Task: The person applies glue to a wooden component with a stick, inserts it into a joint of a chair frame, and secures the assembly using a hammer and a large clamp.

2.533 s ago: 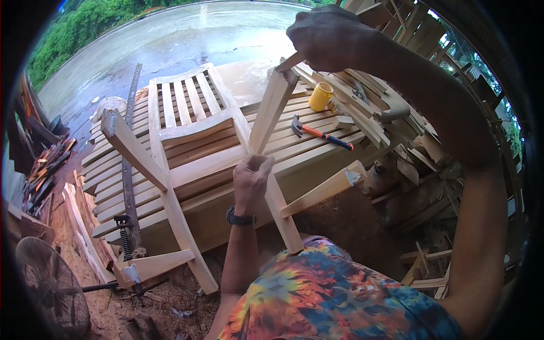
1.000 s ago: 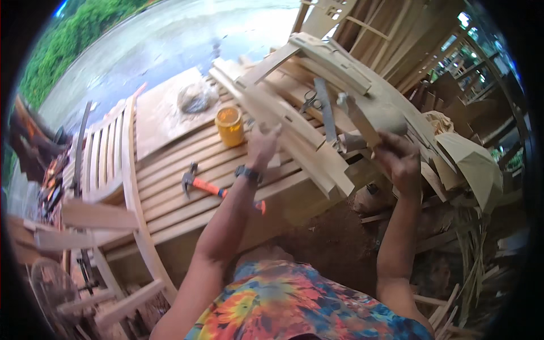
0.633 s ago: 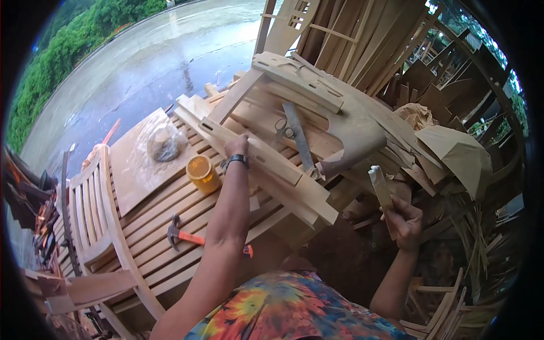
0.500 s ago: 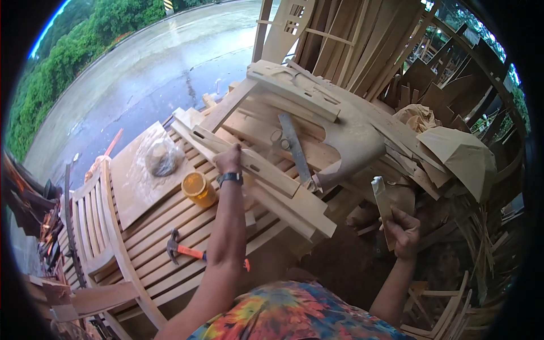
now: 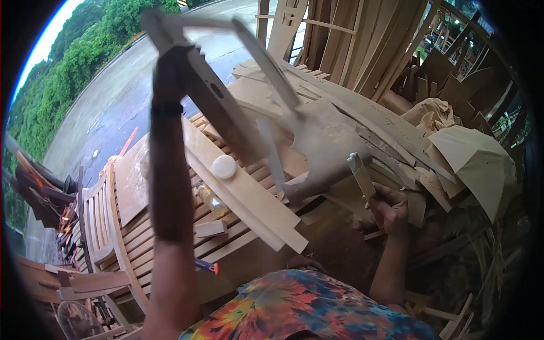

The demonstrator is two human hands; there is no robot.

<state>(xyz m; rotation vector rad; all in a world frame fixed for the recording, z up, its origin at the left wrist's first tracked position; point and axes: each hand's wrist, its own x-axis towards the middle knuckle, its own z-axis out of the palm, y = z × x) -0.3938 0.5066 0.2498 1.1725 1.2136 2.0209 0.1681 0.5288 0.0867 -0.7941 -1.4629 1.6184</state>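
Note:
High on the left, my left hand [image 5: 171, 76] grips a wooden frame piece [image 5: 224, 105], smeared by motion, with slots cut along one bar. The raised frame hangs over the slatted wooden bench [image 5: 136, 241]. My right hand [image 5: 391, 209], at the right, is closed round a flat wooden stick [image 5: 362, 175] with a whitish tip. Below the frame, a notched plank [image 5: 249, 195] lies across the slats, and a round white disc [image 5: 224, 166] sits on it. Beside the plank is a yellowish clear jar [image 5: 212, 199], partly hidden.
An orange-and-black hammer handle [image 5: 207, 266] shows past my left forearm. A grey metal blade [image 5: 271, 153] lies among dusty boards [image 5: 340, 130]. A small wood block [image 5: 210, 228] rests on the slats. Tall planks [image 5: 362, 45] lean at the back; paper-like sheeting [image 5: 473, 164] stands right.
My left hand has lifted the frame piece up and to the left, off the stack, uncovering the white disc. My right hand has shifted slightly left and up with the stick.

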